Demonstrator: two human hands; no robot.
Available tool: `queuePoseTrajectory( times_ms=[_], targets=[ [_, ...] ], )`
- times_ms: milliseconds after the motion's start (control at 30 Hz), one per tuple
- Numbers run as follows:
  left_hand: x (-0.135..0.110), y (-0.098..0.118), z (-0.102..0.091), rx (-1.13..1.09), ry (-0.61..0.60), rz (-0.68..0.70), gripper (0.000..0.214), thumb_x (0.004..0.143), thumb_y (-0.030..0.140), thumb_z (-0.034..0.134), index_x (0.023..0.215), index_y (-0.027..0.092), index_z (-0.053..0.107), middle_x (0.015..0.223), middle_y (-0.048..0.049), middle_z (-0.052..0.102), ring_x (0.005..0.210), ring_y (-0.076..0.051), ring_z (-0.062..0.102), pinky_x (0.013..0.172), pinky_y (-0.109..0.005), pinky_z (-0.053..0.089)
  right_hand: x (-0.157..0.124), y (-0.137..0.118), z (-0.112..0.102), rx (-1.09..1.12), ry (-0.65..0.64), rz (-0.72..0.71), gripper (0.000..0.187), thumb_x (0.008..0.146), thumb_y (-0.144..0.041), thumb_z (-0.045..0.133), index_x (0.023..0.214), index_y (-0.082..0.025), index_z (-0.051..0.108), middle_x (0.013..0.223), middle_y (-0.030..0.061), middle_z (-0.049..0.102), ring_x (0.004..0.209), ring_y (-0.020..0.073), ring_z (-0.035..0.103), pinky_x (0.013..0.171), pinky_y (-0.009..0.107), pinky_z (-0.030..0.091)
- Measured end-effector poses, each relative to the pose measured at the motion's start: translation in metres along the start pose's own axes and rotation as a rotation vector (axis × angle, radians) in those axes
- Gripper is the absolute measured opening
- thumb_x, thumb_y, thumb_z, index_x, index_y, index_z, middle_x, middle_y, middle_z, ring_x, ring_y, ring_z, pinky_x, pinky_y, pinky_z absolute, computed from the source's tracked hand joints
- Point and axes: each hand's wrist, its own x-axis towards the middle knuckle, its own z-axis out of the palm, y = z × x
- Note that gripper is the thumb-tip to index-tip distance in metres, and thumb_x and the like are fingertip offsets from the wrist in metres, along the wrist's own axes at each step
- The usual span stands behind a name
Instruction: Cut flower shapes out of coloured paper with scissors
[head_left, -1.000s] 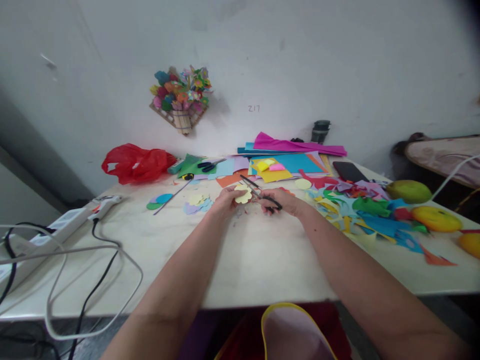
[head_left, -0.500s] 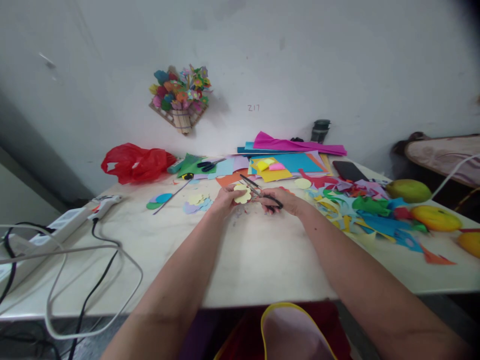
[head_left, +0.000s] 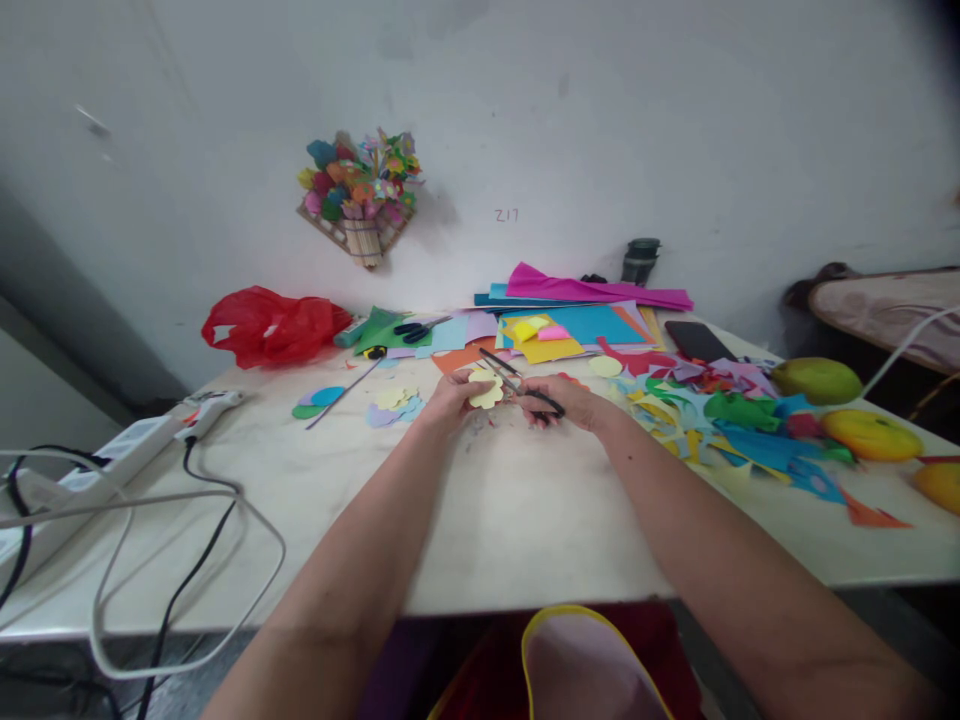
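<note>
— Where is the scalloped yellow paper (head_left: 488, 391), and how do you hold it?

— Your left hand (head_left: 451, 397) pinches it over the surface (head_left: 540, 520), fingers closed on its left side, apparently leaving the opposite edge clear for the scissors (head_left: 551, 404).

— And your right hand (head_left: 571, 397)?

— It curls around their black handles, blades parted beside the paper; whether they touch it, I cannot tell. Multicolored scraps (head_left: 772, 450) lie to your right, probably to spare you working room.

A white flat table (head_left: 517, 530) stands before me. On it lie one crumpled red plastic bag (head_left: 270, 330) and many multicoloured paper scraps (head_left: 759, 448).
</note>
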Motion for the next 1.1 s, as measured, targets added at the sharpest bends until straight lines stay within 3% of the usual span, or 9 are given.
queuePoseTrajectory(
  times_ms=[467, 1100],
  targets=[
    [0.0007, -0.001, -0.002, -0.002, -0.02, 0.007, 0.033, 0.051, 0.027, 0.088, 0.073, 0.007, 0.073, 0.072, -0.0122, 0.072, 0.061, -0.018, 0.067, 0.06, -0.027, 0.05, -0.0003, -0.0022, 0.0025, 0.038, 0.007, 0.022, 0.027, 0.073, -0.042, 0.07, 0.077, -0.018, 0.057, 0.054, -0.0018, 0.06, 0.04, 0.0082, 0.049, 0.034, 0.018, 0.024],
    [-0.0007, 0.0009, 0.0002, -0.087, 0.017, 0.011, 0.033, 0.049, 0.021, 0.086, 0.077, 0.007, 0.073, 0.074, -0.012, 0.074, 0.067, -0.02, 0.07, 0.068, -0.028, 0.055, 0.0044, 0.004, 0.0006, 0.039, 0.012, 0.056, 0.016, 0.08, -0.033, 0.062, 0.078, -0.018, 0.057, 0.055, -0.0011, 0.061, 0.04, 0.0081, 0.051, 0.033, 0.017, 0.024]
  ],
)
